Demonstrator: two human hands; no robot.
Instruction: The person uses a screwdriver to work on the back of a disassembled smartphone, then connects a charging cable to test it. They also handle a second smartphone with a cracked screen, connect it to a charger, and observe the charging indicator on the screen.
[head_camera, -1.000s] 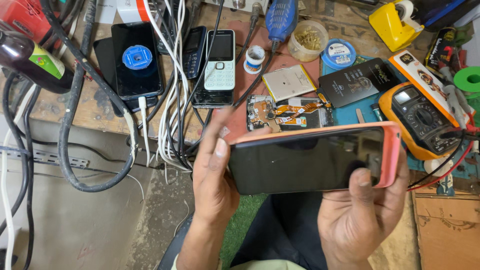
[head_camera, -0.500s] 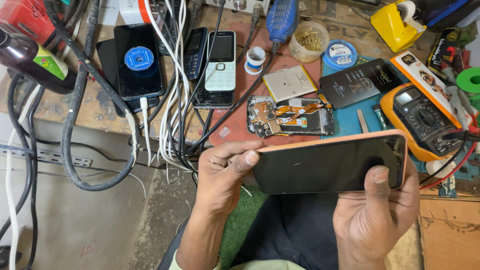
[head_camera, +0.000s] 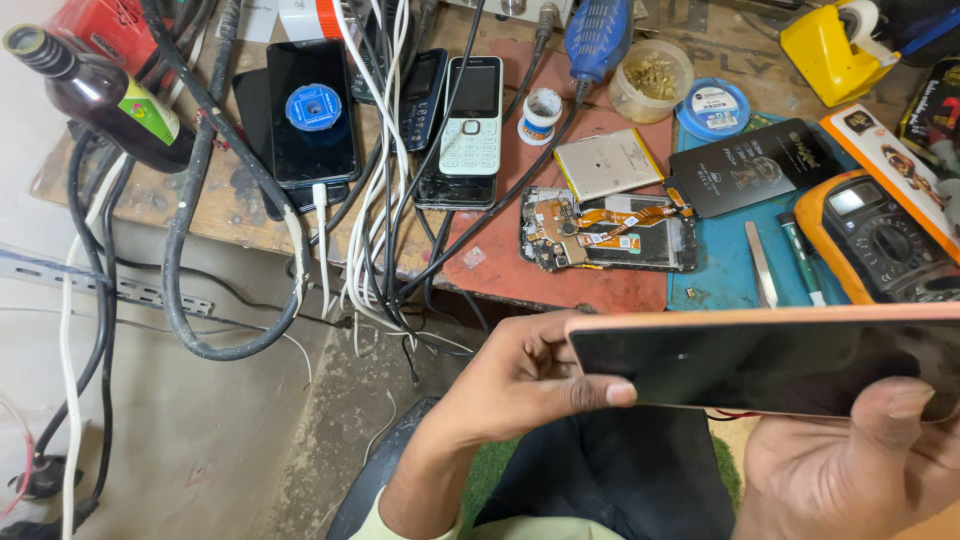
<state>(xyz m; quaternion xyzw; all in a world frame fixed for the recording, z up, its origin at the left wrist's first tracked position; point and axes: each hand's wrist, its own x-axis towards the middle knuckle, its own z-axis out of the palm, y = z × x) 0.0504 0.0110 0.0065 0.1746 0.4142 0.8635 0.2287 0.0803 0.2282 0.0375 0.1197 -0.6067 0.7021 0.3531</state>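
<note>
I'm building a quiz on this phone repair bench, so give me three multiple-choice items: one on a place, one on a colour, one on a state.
1. Where does the opened phone with its orange flex cables lie?
A. on the red mat
B. on the floor
C. inside the plastic cup

2. What colour is the case of the phone in the hands?
A. green
B. orange-pink
C. white

3. How is that phone held?
A. by the left hand alone
B. by both hands
C. by neither hand

Answers:
1 A, it rests on the red mat on the bench.
2 B, the rim round the dark screen is orange-pink.
3 B, the left hand grips one end and the right hand the lower edge.
</note>
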